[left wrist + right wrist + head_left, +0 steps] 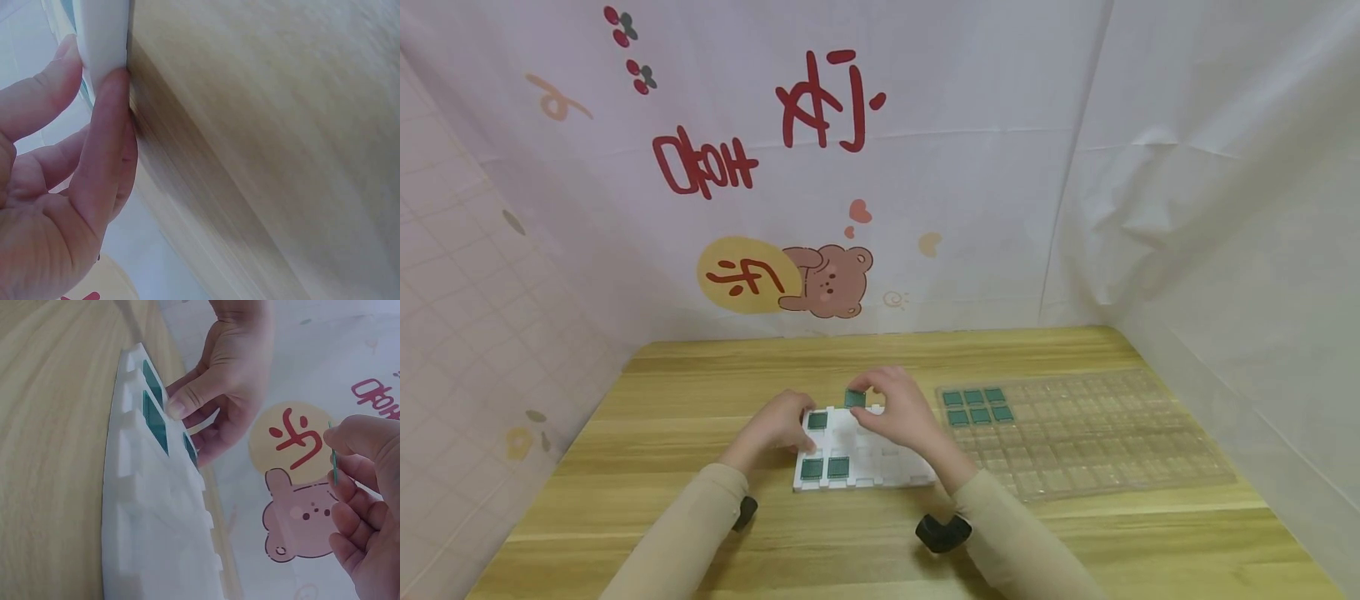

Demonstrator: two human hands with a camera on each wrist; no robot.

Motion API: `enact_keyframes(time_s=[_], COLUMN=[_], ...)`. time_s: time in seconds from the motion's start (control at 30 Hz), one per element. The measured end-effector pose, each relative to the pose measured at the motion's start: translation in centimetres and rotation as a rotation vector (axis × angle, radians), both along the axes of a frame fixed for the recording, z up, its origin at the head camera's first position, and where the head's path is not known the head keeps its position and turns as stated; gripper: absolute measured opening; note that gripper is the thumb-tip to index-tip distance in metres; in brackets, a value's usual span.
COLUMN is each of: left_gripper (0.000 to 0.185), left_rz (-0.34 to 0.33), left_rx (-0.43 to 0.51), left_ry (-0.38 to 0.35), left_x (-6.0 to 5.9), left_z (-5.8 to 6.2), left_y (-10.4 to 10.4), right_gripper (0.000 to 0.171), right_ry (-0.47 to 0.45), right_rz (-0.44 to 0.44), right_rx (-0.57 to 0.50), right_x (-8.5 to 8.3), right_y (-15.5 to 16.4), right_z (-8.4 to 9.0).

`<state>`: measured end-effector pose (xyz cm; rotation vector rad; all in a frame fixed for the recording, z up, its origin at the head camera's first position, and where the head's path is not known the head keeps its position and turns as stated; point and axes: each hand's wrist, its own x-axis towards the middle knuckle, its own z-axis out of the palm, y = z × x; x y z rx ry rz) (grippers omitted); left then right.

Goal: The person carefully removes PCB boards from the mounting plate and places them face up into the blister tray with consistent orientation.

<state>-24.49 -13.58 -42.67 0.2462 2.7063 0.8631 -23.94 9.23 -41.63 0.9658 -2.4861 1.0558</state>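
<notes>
A white tray (872,467) with notched edges lies on the table, three green circuit boards (812,469) seated at its left end. My left hand (781,421) grips the tray's left edge, thumb on the top face and fingers along the side, as the left wrist view shows. Between thumb and fingers of my right hand (895,408) a small green circuit board (855,398) is pinched, raised over the tray's far edge. In the right wrist view that pinched board (334,453) appears edge-on, apart from the white tray (162,519).
Right of the white tray lies a clear plastic tray (1090,433) with many pockets; several green boards (979,415) fill its far left corner. The wooden table (700,375) meets a printed white curtain (970,167) behind and at both sides.
</notes>
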Motion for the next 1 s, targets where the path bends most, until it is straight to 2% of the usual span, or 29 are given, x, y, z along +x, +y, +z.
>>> enact_keyframes(time_s=[0.27,0.43,0.67,1.0], left_gripper=[0.062,0.061,0.064,0.063], left_rz=[0.001,0.000,0.005,0.001], left_rx=[0.002,0.003,0.006,-0.014], left_ry=[0.007,0.015,0.000,-0.002], left_x=[-0.1,0.1,0.2,0.1], left_z=[-0.1,0.2,0.6,0.5], left_y=[0.0,0.1,0.2,0.3], right_gripper=[0.023,0.023,0.025,0.025], right_ry=[-0.007,-0.035,-0.019,-0.079], right_rz=[-0.013,-0.022,-0.042,-0.095], right_rx=[-0.019,-0.039,-0.033,-0.011], right_x=[0.4,0.5,0.6,0.9], right_y=[1.9,3.5,5.5,8.6], right_z=[0.4,0.2,-0.1,0.0])
